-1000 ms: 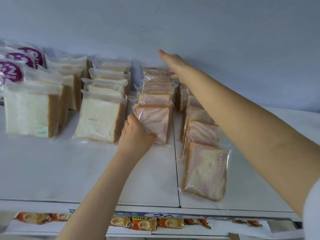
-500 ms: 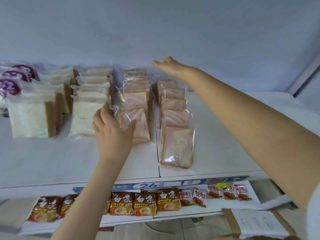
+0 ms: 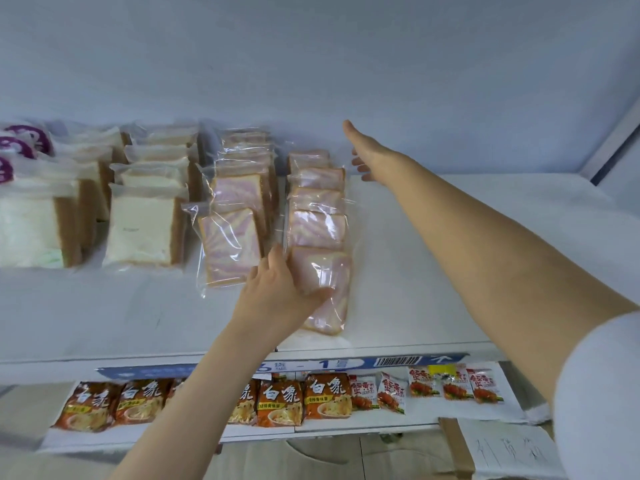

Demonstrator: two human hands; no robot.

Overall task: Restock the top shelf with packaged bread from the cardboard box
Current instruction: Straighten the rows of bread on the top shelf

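The white top shelf [image 3: 433,271] carries rows of clear-wrapped bread. Two rows of pink-swirl bread stand in the middle: a left row [image 3: 232,244] and a right row [image 3: 317,202]. My left hand [image 3: 277,296] grips the front pink packet [image 3: 329,271] of the right row, thumb across its face and fingers at its left edge. My right hand [image 3: 369,155] reaches to the back of the shelf, just right of that row's rear packets, fingers spread and holding nothing.
White bread rows [image 3: 142,226] and purple-labelled packets [image 3: 20,147] fill the shelf's left. The lower shelf holds instant noodle packs [image 3: 280,400] and snack sachets [image 3: 453,382]. A cardboard box [image 3: 346,455] with a paper sheet [image 3: 505,452] sits below.
My left hand moved from the left pink row's front packet to the right row's front packet. My right hand shifted right, off the row's back. The view has pulled back and down.
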